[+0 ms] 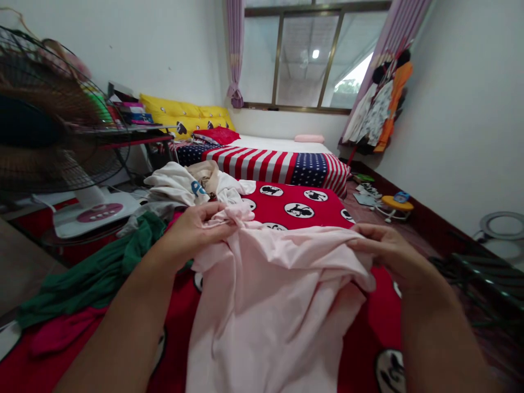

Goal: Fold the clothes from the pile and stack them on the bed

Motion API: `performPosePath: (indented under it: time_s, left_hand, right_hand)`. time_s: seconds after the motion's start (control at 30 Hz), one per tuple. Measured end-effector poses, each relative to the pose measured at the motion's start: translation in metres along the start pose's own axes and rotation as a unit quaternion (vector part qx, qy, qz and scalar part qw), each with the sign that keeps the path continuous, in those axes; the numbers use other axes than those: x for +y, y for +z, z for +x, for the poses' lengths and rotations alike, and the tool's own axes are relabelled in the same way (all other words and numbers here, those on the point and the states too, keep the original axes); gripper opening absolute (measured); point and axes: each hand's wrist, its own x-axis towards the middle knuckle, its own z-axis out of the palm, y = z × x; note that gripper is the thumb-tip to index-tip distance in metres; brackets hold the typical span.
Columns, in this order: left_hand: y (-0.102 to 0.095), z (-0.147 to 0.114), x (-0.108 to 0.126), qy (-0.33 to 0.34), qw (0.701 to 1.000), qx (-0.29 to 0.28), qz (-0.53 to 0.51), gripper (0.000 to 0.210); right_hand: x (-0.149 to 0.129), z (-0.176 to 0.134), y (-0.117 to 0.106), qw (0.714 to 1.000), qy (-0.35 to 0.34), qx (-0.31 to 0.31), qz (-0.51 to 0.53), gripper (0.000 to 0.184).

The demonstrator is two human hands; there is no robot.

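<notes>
A pale pink garment [270, 305], perhaps a shirt, hangs stretched between my two hands with its lower part toward me. My left hand [200, 226] pinches a bunched upper corner of it. Opposite, the fingers of my right hand [385, 248] are closed on the other upper corner. The cloth sags in loose folds between them, and its lower end runs out of view. Beneath it lies a red cover [327, 210] printed with black figures in white ovals.
White and beige clothes [176, 183] are heaped beyond my left hand, with a green garment [98, 273] and a magenta one [65, 330] nearer. A fan [98, 210] stands at left. Behind is a bed with a flag-patterned cover [262, 164]; a yellow stool [397, 203] is at right.
</notes>
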Motion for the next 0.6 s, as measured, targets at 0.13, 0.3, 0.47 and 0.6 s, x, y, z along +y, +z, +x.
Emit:
performPosePath:
  time_s: [0.13, 0.3, 0.47, 0.6]
  left_hand:
    - [0.003, 0.012, 0.016, -0.014, 0.982, -0.169, -0.084, 0.032]
    - [0.031, 0.106, -0.001, 0.125, 0.988, 0.093, -0.02, 0.043]
    - [0.066, 0.143, -0.047, 0.115, 0.975, 0.142, 0.123, 0.073]
    - [0.086, 0.077, -0.071, 0.123, 0.974, -0.028, 0.189, 0.053]
  right_hand:
    - [0.0, -0.01, -0.022, 0.993, 0.031, 0.071, 0.091, 0.031]
    - [0.033, 0.032, -0.003, 0.923, -0.085, 0.328, 0.179, 0.049]
    - [0.062, 0.062, 0.014, 0.939, -0.095, 0.321, 0.082, 0.078]
    - [0.071, 0.064, 0.015, 0.952, -0.085, 0.294, 0.017, 0.056]
